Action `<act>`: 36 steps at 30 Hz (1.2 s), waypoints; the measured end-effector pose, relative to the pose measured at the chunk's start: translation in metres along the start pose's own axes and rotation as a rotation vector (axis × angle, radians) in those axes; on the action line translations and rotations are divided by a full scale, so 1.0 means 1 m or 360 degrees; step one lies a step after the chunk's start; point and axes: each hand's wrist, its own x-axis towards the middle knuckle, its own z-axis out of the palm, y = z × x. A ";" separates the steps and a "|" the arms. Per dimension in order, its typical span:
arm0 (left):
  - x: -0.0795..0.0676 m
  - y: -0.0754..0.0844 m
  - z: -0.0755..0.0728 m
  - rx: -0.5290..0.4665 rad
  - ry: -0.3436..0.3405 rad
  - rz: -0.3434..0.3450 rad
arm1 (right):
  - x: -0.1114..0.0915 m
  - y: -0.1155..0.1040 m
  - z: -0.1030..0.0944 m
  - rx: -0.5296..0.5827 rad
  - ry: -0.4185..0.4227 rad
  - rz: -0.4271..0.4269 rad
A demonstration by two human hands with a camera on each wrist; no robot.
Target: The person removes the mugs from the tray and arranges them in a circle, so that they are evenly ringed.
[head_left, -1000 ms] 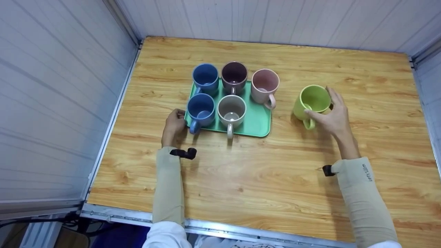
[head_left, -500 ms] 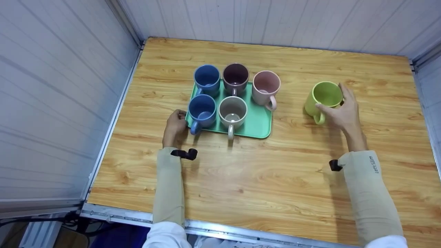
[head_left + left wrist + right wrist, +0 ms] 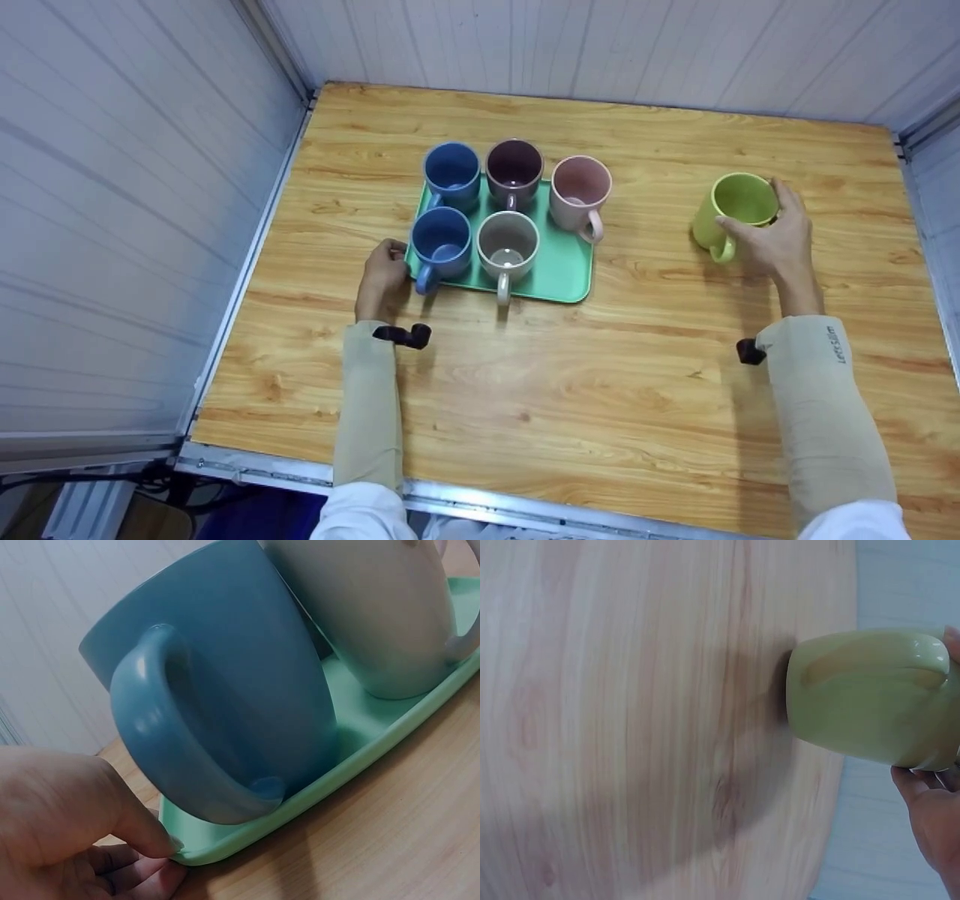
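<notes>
My right hand (image 3: 780,236) grips a yellow-green mug (image 3: 709,225) near its rim, thumb on one side and fingers on the far side. The mug is upright, right of the tray; in the right wrist view its base is close over the wood. My left hand (image 3: 384,274) pinches the front left corner of a green tray (image 3: 562,270), the thumb on the rim and fingers curled below. On the tray stand two blue mugs (image 3: 442,259), a dark purple mug (image 3: 514,169), a pink mug (image 3: 577,199) and a beige-grey mug (image 3: 508,244).
The wooden table (image 3: 525,390) lies under everything, with a metal edge (image 3: 495,499) at the front. Pale panel walls (image 3: 570,45) stand behind and at both sides. The beige-grey mug's handle sticks out past the tray's front rim.
My right hand has carried the yellow-green mug to the right and slightly back, away from the tray. My left hand stays at the tray's corner.
</notes>
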 end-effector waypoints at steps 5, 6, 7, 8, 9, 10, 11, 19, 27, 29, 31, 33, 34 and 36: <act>0.000 0.000 0.000 -0.0002 0.0011 -0.0004 | 0.004 0.008 -0.002 0.0040 0.0026 0.0027; 0.000 0.000 0.000 -0.0018 0.0019 -0.0008 | 0.005 0.008 -0.002 0.0045 0.0023 0.0031; 0.000 0.000 0.000 -0.0037 0.0020 -0.0010 | 0.006 0.009 -0.003 0.0041 0.0016 0.0042; 0.000 0.000 0.001 -0.0056 0.0020 -0.0010 | 0.006 0.009 -0.004 0.0044 0.0007 0.0051; -0.001 0.000 0.001 -0.0069 0.0018 -0.0010 | 0.007 0.008 -0.005 0.0046 -0.0003 0.0060; -0.001 -0.001 0.001 -0.0083 0.0014 -0.0016 | 0.008 0.008 -0.006 0.0045 -0.0018 0.0072; -0.001 -0.001 0.000 -0.0056 0.0014 -0.0003 | 0.008 0.008 -0.007 0.0051 -0.0037 0.0080; 0.001 0.000 -0.003 0.0176 -0.0001 0.0061 | 0.012 0.005 -0.017 0.0002 -0.0208 0.0071; 0.001 0.000 -0.002 0.0134 0.0014 0.0039 | 0.017 -0.003 -0.032 -0.0121 -0.0498 0.0081; 0.001 0.000 -0.002 0.0118 0.0012 0.0033 | 0.018 -0.004 -0.035 -0.0165 -0.0540 0.0059; 0.000 0.001 -0.002 0.0122 0.0005 0.0025 | 0.020 -0.005 -0.037 -0.0202 -0.0575 0.0054; 0.000 0.001 -0.002 0.0134 0.0005 0.0032 | 0.022 -0.005 -0.039 -0.0234 -0.0615 0.0046; 0.000 0.001 -0.002 0.0149 0.0009 0.0041 | 0.023 -0.005 -0.040 -0.0249 -0.0640 0.0048; 0.000 0.001 -0.002 0.0160 0.0014 0.0054 | 0.026 -0.006 -0.043 -0.0262 -0.0693 0.0044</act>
